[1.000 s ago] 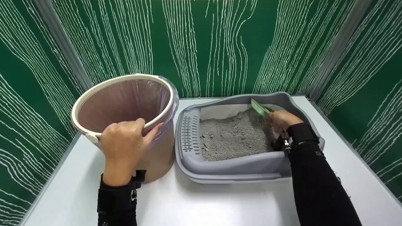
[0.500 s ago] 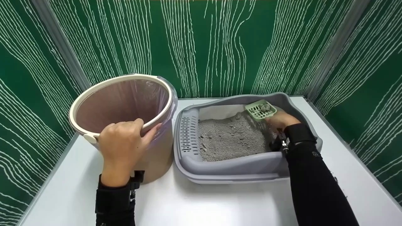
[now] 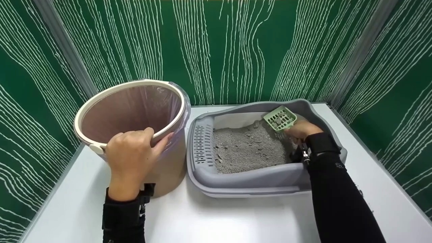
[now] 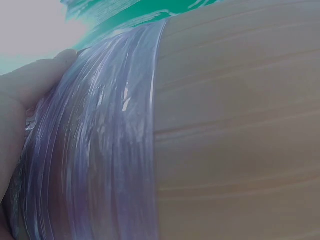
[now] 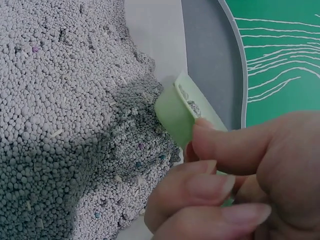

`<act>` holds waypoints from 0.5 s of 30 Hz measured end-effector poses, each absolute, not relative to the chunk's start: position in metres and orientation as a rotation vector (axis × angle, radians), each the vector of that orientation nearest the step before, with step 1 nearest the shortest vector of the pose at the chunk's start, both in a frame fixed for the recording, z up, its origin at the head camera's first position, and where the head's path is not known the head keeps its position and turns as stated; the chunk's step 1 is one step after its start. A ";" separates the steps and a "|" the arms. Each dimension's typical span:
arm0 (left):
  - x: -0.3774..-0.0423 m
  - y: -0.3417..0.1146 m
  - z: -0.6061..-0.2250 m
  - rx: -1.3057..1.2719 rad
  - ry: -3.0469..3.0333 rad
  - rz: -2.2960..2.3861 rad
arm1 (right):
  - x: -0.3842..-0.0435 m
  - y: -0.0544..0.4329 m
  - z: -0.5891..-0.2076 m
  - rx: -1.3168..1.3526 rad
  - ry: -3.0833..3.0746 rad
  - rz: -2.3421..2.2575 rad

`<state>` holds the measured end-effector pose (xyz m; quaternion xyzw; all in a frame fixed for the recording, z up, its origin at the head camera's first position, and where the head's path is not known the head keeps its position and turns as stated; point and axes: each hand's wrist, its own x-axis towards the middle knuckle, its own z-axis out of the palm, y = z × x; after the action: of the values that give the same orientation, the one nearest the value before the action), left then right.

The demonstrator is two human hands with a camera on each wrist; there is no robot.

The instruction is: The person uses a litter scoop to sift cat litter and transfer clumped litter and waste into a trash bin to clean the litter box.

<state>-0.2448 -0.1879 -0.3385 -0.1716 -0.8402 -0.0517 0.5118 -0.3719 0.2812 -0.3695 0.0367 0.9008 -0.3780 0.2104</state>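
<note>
My right hand grips a green slotted litter scoop, held over the far right part of the litter box. Several grey clumps lie on the scoop's slots. In the right wrist view the thumb and curled fingers close round its handle, most of which they hide. Grey granular litter covers much of the box floor, with a pale bare strip along the back. On the left, my left hand grips the near rim of a beige trash bin, fingers over the edge and thumb outside on the purple liner.
Bin and litter box stand side by side on a white table. Green walls with white lines enclose the back and sides. A perforated ledge runs along the box's left end, and its raised rim curves up at the back right.
The scoop has turned from nearly edge-on to face up, showing its slots and the clumps in it, which have shifted across them. The left hand stays on the bin rim.
</note>
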 end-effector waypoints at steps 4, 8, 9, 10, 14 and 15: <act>-0.245 -0.188 -0.339 -0.409 -2.023 -0.136 | -0.373 0.281 -0.367 0.129 2.458 -1.148; -0.245 -0.189 -0.339 -0.404 -2.017 -0.135 | -0.373 0.284 -0.363 0.133 2.447 -1.202; -0.245 -0.189 -0.339 -0.407 -2.017 -0.133 | -0.372 0.285 -0.361 0.133 2.439 -1.207; -0.245 -0.189 -0.339 -0.409 -2.017 -0.125 | -0.371 0.286 -0.360 0.123 2.426 -1.221; -0.246 -0.188 -0.339 -0.410 -2.015 -0.113 | -0.367 0.287 -0.348 0.105 2.400 -1.198; -0.247 -0.188 -0.339 -0.407 -2.013 -0.113 | -0.366 0.286 -0.342 0.099 2.410 -1.177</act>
<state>-0.2465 -0.1884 -0.3393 -0.1695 -0.8383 -0.0469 0.5161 -0.3659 0.2858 -0.3423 0.0358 0.8745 -0.4271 0.2269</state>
